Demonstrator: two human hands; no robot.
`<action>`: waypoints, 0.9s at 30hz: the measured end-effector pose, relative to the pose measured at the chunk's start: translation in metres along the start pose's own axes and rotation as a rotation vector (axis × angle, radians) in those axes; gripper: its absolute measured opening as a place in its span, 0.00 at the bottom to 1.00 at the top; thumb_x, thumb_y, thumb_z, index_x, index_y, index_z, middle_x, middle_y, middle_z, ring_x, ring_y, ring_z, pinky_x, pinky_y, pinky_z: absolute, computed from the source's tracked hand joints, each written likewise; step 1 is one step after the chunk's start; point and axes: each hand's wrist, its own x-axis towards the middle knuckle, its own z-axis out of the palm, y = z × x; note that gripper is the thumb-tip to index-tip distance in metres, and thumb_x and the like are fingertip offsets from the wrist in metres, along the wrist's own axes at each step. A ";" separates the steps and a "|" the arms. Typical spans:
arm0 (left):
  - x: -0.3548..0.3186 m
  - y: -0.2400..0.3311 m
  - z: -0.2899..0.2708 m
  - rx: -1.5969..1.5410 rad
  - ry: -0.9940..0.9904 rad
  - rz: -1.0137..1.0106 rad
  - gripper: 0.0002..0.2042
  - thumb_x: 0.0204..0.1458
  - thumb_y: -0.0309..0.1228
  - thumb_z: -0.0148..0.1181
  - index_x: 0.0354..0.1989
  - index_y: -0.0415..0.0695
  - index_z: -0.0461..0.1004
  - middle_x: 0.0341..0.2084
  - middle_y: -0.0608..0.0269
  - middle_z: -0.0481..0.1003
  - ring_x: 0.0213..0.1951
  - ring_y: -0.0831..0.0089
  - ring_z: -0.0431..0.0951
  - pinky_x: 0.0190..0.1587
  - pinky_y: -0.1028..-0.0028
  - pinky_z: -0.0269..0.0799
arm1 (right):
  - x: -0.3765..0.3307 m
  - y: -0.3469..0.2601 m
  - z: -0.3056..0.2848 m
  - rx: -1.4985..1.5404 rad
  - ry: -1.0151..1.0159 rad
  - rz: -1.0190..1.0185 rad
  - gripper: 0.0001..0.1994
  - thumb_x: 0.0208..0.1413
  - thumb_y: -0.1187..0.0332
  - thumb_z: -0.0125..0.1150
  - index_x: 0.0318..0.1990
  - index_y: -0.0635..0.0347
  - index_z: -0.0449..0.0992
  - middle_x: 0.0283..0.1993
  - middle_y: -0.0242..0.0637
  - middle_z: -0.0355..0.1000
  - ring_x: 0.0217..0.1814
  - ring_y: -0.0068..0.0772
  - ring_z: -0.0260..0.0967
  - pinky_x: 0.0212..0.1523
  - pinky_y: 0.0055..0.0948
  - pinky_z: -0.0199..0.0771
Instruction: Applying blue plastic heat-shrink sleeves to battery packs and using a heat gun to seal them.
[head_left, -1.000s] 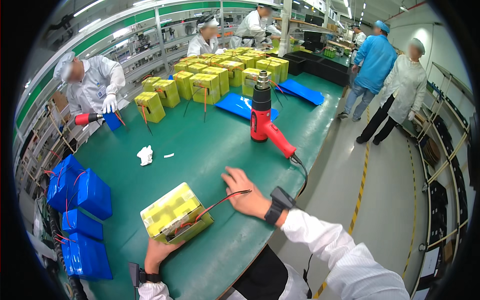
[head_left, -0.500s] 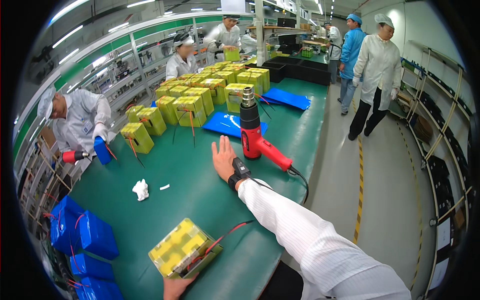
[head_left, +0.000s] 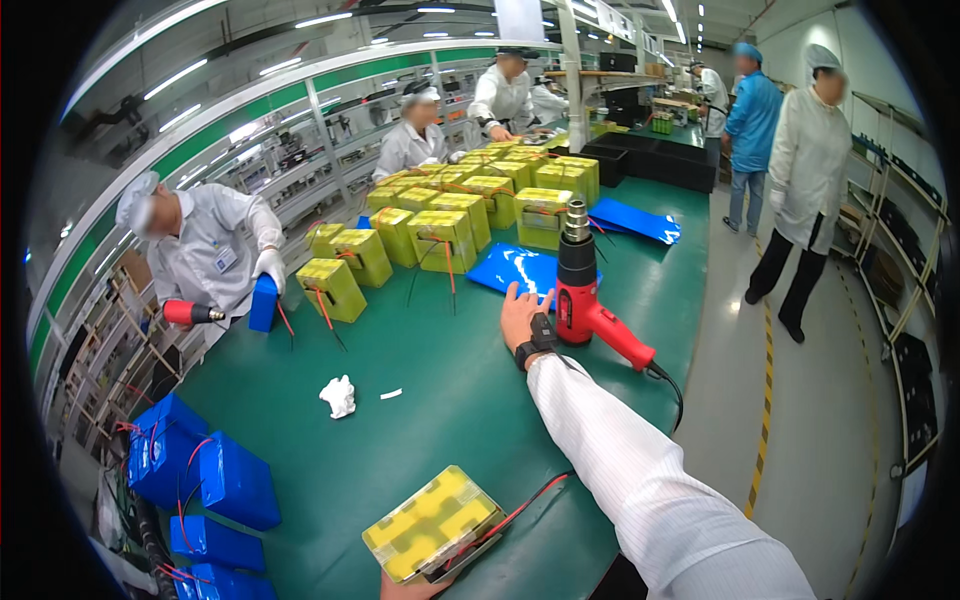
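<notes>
Well left of the standing heat gun (head_left: 577, 290), on its near side, sit several blue-wrapped packs (head_left: 240, 480). Left of the gun and farther off, a co-worker (head_left: 215, 230) holds a blue pack (head_left: 263, 303), as half a second ago. Between these and the gun, a white wad (head_left: 341, 397) and a white strip (head_left: 391, 394) lie unmoved.

Nearer the person than the gun and to its left, the left hand (head_left: 412, 588) grasps a yellow battery block (head_left: 435, 525) from the near side, most fingers hidden, as before. The block's long axis slants from near left to far right; its wired side faces near right, and the wires (head_left: 530, 507) point far right, toward the right forearm.

Just left of the gun is the right hand (head_left: 525, 320). A second ago it was beside the block; half a second ago its fingers were outstretched; now they look bent at the near edge of a blue sheet (head_left: 512, 262) behind the gun. Whether they pinch it, one cannot tell. Behind and right of the gun lies a second sheet (head_left: 635, 220).
</notes>
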 end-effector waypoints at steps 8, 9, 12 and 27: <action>0.001 0.012 -0.001 0.017 0.040 0.123 0.23 0.46 0.25 0.72 0.52 0.35 0.75 0.46 0.55 0.80 0.46 0.66 0.78 0.51 0.69 0.73 | -0.008 -0.003 0.011 -0.050 0.331 -0.190 0.10 0.57 0.67 0.55 0.33 0.56 0.83 0.47 0.41 0.71 0.56 0.46 0.64 0.58 0.52 0.61; 0.001 0.004 -0.001 -0.008 0.055 0.135 0.23 0.46 0.24 0.72 0.52 0.35 0.75 0.46 0.54 0.80 0.46 0.66 0.78 0.51 0.69 0.73 | -0.012 -0.005 0.008 -0.045 0.317 -0.168 0.10 0.57 0.67 0.55 0.34 0.57 0.83 0.53 0.44 0.72 0.64 0.54 0.63 0.65 0.58 0.59; 0.017 -0.004 0.012 -0.129 0.046 0.158 0.23 0.45 0.27 0.73 0.52 0.37 0.76 0.47 0.51 0.80 0.47 0.64 0.78 0.53 0.67 0.73 | 0.002 0.036 0.036 -0.010 0.189 -0.197 0.08 0.59 0.67 0.54 0.40 0.55 0.78 0.43 0.50 0.77 0.54 0.58 0.74 0.64 0.57 0.62; 0.024 0.013 0.007 0.051 0.066 0.348 0.33 0.41 0.32 0.78 0.57 0.38 0.71 0.51 0.57 0.77 0.51 0.68 0.77 0.56 0.69 0.71 | -0.124 0.028 -0.056 0.193 0.342 -0.802 0.05 0.54 0.68 0.58 0.36 0.56 0.74 0.25 0.31 0.73 0.25 0.32 0.76 0.20 0.35 0.70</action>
